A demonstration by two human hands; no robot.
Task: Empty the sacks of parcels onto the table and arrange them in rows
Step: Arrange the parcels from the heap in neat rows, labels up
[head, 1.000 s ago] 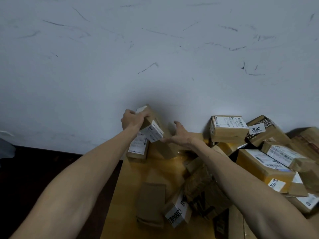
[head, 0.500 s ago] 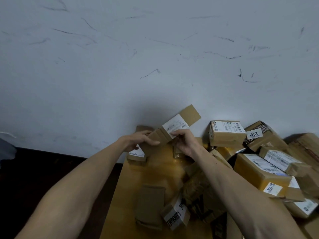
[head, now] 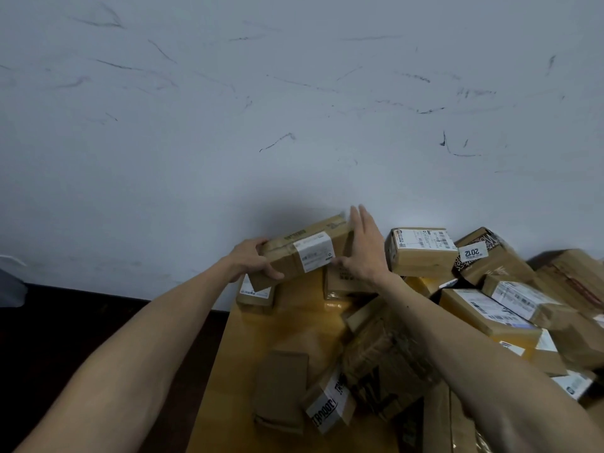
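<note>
Long carton (head: 307, 251) is up off the tabletop (head: 287, 325) at the far left corner, close to the wall (head: 294, 125), above two small parcels: one (head: 255, 294) at the left edge, one (head: 343, 282) under the right wrist. Left hand (head: 251, 261) is wrapped around the carton's left end, thumb on the near face. Right hand (head: 364, 246) is flat with fingers straight, pressed on the right end, so it steadies rather than grips. Risk 1: only one real grip. If the flat hand slips, I'd expect the carton to pivot on the left hand and its right end to drop. Risk 2: the left small parcel sits right at the tabletop edge, and setting the carton down on it or nudging it could tip it to the floor. Risk 3: the loose heap (head: 490, 308) on the right looks unstable, and an elbow bump could slide boxes into the cleared strip. Orientation: long axis runs left-right, roughly along the wall, with the right end tilted higher and farther away. White label (head: 313, 251) faces up toward the camera. Needs levelling before it joins a row.
</note>
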